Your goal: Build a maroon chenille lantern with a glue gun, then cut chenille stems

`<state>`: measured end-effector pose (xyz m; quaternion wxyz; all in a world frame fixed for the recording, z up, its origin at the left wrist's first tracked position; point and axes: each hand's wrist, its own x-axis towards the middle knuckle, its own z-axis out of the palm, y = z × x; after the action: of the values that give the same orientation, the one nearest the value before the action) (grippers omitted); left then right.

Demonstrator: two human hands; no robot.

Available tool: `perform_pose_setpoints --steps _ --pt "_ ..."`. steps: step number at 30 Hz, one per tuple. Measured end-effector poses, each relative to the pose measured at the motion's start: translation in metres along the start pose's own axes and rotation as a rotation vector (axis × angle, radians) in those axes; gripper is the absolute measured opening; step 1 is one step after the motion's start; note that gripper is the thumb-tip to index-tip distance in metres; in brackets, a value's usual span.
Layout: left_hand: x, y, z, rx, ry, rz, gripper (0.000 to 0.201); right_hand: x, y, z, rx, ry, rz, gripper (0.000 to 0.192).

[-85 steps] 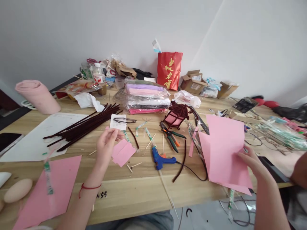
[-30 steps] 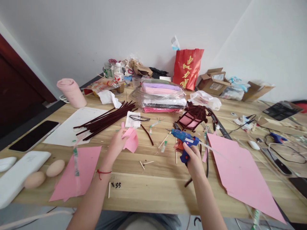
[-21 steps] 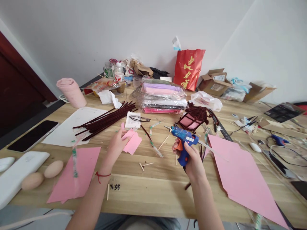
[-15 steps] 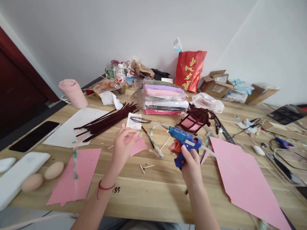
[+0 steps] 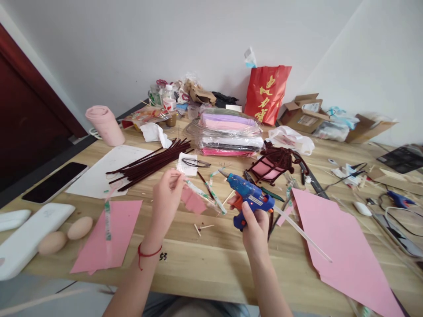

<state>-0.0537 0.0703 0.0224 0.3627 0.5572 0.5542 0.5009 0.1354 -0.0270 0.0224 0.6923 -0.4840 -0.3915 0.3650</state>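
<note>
My right hand grips a blue glue gun, its nozzle pointing up and left and a clear glue stick trailing from its back. Fingers of my right hand are at the orange trigger. My left hand is closed in a pinch; what sits between its fingertips is too small to make out. A clear strip with green print runs from near those fingertips toward the right. Beneath it lies a small pink paper piece. A dark brown pipe-cleaner lantern with pink panels stands behind the glue gun.
Dark brown pipe cleaners lie on white paper at left. Pink sheets lie at right and front left. Two eggs rest near a white device. Packed bundles and a red bag stand behind.
The glue gun in my right hand has shifted slightly left. The clear green-printed strip now shows beside my left fingertips. The whole view has turned a little.
</note>
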Motion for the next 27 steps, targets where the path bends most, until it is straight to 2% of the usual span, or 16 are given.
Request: perform_pose_setpoints --steps 6,9,11,13,14,16,19,22,27 --pt "0.011 -0.035 -0.016 0.189 -0.005 -0.081 0.019 -0.001 0.01 -0.002 -0.006 0.074 0.128 0.036" --pt "0.004 -0.037 -0.028 0.337 -0.02 -0.087 0.014 -0.002 0.013 0.001 0.028 0.049 0.126 0.034" --pt "-0.005 -0.027 -0.03 0.397 -0.038 -0.071 0.011 -0.003 0.012 0.004 0.051 0.044 0.114 0.031" --pt "-0.017 -0.007 -0.026 0.396 -0.063 -0.004 0.009 -0.006 0.011 0.007 0.07 0.031 0.11 0.029" --pt "-0.024 0.005 -0.022 0.331 -0.079 0.117 0.01 -0.008 0.01 0.008 0.073 0.022 0.106 0.029" --pt "-0.038 0.031 -0.012 0.21 -0.033 0.37 0.008 -0.013 0.008 0.01 0.069 0.015 0.09 0.028" --pt "-0.055 0.06 0.002 0.146 0.129 0.61 0.007 -0.022 0.003 0.013 0.063 0.025 0.073 0.026" --pt "-0.063 0.073 0.011 0.125 0.202 0.684 0.013 -0.029 -0.002 0.015 0.084 0.043 0.08 0.023" --pt "-0.064 0.075 0.016 0.078 0.246 0.708 0.015 -0.037 -0.008 0.018 0.104 0.045 0.097 0.022"
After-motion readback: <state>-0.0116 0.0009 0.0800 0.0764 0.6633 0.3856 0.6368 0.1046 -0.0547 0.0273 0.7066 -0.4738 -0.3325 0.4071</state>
